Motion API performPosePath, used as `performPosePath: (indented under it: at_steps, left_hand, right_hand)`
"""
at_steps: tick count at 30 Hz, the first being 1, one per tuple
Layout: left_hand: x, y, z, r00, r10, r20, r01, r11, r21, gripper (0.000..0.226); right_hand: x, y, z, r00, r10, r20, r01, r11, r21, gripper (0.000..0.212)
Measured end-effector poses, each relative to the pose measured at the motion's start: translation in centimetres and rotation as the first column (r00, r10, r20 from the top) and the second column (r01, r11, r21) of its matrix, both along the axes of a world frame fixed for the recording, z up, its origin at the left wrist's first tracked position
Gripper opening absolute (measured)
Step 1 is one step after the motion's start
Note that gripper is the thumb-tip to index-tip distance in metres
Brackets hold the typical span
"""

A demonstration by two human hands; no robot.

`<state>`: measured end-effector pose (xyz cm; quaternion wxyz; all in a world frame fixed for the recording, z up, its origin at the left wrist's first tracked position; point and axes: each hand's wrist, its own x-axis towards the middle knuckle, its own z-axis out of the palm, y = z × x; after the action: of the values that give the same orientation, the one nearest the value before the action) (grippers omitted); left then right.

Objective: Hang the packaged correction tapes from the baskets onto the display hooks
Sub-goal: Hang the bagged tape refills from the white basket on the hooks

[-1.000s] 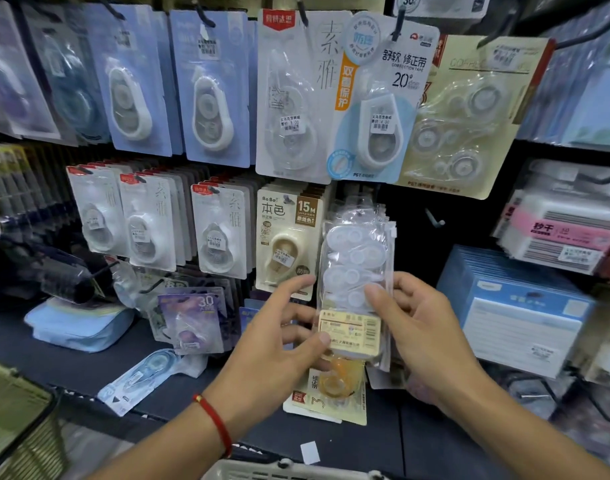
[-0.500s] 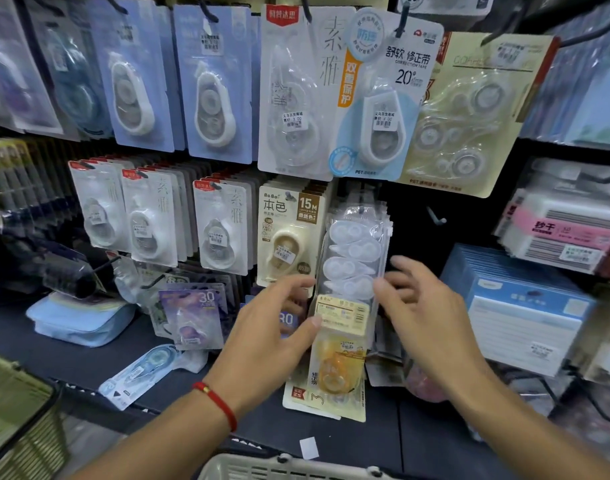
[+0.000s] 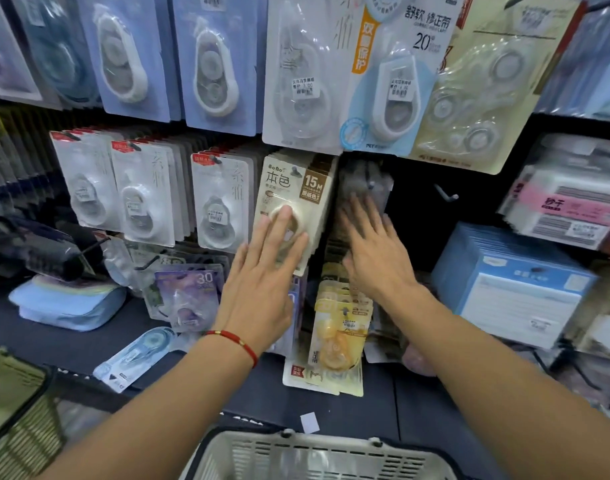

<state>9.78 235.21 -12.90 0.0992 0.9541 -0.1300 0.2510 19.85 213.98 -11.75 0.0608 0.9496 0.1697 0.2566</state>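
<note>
Hanging on a display hook (image 3: 370,183) in the middle row: one clear multi-pack of correction tapes (image 3: 360,188), blurred, upper part visible above the fingertips, long axis roughly vertical, lower part hidden behind the right hand.

Right hand (image 3: 374,251): fingers straight and spread, laid flat on the clear pack's front, pushing it toward the back panel. Pinches nothing. This is the nearer hand to the pack; the pack lies directly ahead of and above its fingertips.

Left hand (image 3: 262,282): fingers straight, lightly fanned, resting flat on the front of the neighbouring beige "15M" tape cards (image 3: 296,199), just left of the clear pack. Grips nothing. A red cord bracelet (image 3: 236,341) sits on the wrist.

Judgement: the pack appears seated on its hook; the step in hand is pressing the row back and squaring it. The coming move turns on the push running straight along the hook's axis, away from the person, right hand leading.

Adjacent stock: yellow tape packs (image 3: 338,337) hanging below both hands; white carded tapes (image 3: 217,202) to the left; large blue-backed cards (image 3: 213,60) in the top row; an empty hook (image 3: 445,194) to the right, well apart from the hands.

Supply: white basket (image 3: 310,455), rim at the bottom edge, contents not legible; second, olive basket (image 3: 16,403) at lower left.
</note>
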Motion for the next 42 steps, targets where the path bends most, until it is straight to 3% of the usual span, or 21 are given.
performPosePath:
  at_steps: [6,8,12,14,16,18,20,22,24,27,30,33,36,38,40,41,42]
  left_hand:
    - [-0.1,0.0,-0.2,0.998,-0.059,0.020,0.059,0.998,0.001,0.092]
    - [-0.7,-0.1,-0.4,0.997,-0.071,0.028,0.071,0.997,0.008,0.087]
    - [-2.8,-0.5,-2.1,0.998,-0.060,0.020,0.059,0.997,0.052,0.068]
    - [-4.6,-0.7,-3.8,0.991,-0.089,-0.103,0.102,0.986,0.135,0.060]
    - [-6.9,-0.7,-6.0,0.930,-0.145,-0.338,0.232,0.945,0.232,0.056]
    - [-9.4,-0.5,-8.4,0.818,-0.192,-0.542,0.395,0.873,0.288,0.057]
    - [-11.9,-0.3,-10.9,0.714,-0.173,-0.678,0.505,0.799,0.328,0.056]
    - [-14.1,-0.3,-13.5,0.620,-0.125,-0.775,0.532,0.792,0.298,0.055]
    - [-16.0,-0.8,-15.9,0.535,-0.078,-0.841,0.504,0.828,0.244,0.054]
    - [-17.9,-2.3,-18.2,0.437,-0.073,-0.896,0.491,0.854,0.170,0.053]
    - [-18.5,-4.0,-19.3,0.398,-0.143,-0.906,0.478,0.875,0.071,0.056]
    - [-18.8,-5.7,-19.6,0.386,-0.243,-0.890,0.448,0.893,-0.049,0.067]
    - [-19.0,-6.9,-19.4,0.397,-0.303,-0.866,0.265,0.942,-0.208,0.076]
    - [-18.6,-7.3,-19.1,0.422,-0.345,-0.838,0.141,0.939,-0.315,0.052]
    - [-18.0,-7.1,-19.1,0.444,-0.361,-0.820,-0.025,0.910,-0.415,0.016]
    - [-17.7,-6.9,-19.1,0.453,-0.356,-0.817,-0.122,0.884,-0.452,0.010]
    - [-17.5,-6.6,-19.0,0.457,-0.348,-0.819,-0.225,0.845,-0.484,0.012]
  right_hand:
    - [3.2,0.0,1.0,0.987,-0.033,-0.160,0.036,0.999,0.017,0.097]
    - [1.7,-0.1,0.9,0.983,-0.012,-0.183,0.026,0.997,0.071,0.084]
    - [-4.8,-1.4,-0.4,0.996,0.070,-0.057,-0.052,0.963,0.263,0.039]
    - [-9.1,-2.3,-1.5,0.987,0.157,-0.043,-0.129,0.914,0.385,0.029]
    - [-12.7,-3.4,-3.3,0.956,0.232,-0.181,-0.137,0.894,0.426,0.024]
    - [-15.5,-4.5,-6.3,0.824,0.217,-0.523,-0.060,0.952,0.300,0.024]
    - [-18.1,-5.6,-10.4,0.568,0.081,-0.819,-0.020,0.996,0.084,0.030]
    - [-21.2,-6.7,-15.1,0.376,-0.055,-0.925,-0.054,0.995,-0.081,0.048]
    - [-24.4,-7.8,-19.2,0.318,-0.116,-0.941,-0.132,0.977,-0.165,0.069]
    - [-27.3,-9.1,-22.5,0.400,-0.063,-0.914,-0.247,0.953,-0.173,0.087]
    - [-27.4,-9.6,-22.7,0.476,0.065,-0.877,-0.224,0.973,-0.050,0.080]
    - [-26.7,-9.3,-21.8,0.504,0.224,-0.834,-0.054,0.972,0.228,0.049]
    - [-25.3,-9.3,-20.3,0.453,0.454,-0.767,0.171,0.800,0.575,0.026]
    - [-24.3,-9.2,-19.5,0.420,0.558,-0.715,0.270,0.675,0.686,0.025]
    - [-23.6,-9.3,-19.3,0.497,0.556,-0.667,0.364,0.564,0.741,0.031]
    - [-23.4,-9.6,-19.4,0.564,0.493,-0.662,0.374,0.563,0.737,0.034]
    - [-23.3,-10.2,-19.4,0.622,0.410,-0.667,0.331,0.635,0.698,0.034]
